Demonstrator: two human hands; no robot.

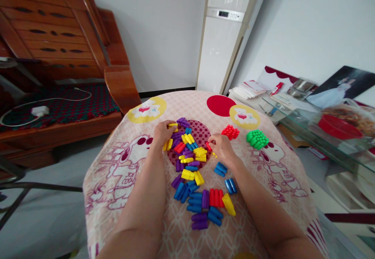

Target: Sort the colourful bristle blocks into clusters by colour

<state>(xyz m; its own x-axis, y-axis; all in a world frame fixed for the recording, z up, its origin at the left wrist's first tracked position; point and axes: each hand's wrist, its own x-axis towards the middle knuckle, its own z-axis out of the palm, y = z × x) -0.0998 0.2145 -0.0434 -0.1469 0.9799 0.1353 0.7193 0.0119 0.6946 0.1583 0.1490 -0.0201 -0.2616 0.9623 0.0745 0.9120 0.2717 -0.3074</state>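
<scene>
A loose pile of bullet-shaped plastic pieces, joined in small groups, spreads over the middle of the table. At its far left edge my left hand (164, 133) is closed with its fingertips on a yellow piece (173, 125). Purple pieces (183, 122) lie just beyond it. On the pile's right side my right hand (222, 146) pinches a red piece (208, 146), and a bit of yellow shows beneath that hand. Beyond the right hand sits a block of red pieces (230, 132), with a block of green pieces (257, 139) farther right.
The round table wears a printed pink cloth (117, 231). Nearer me lie more blue pieces (194, 201) and a red group (216, 197). A wooden bench (114, 79) stands at left. On the right, a glass shelf (310, 130) holds a red bowl (340, 126) and papers.
</scene>
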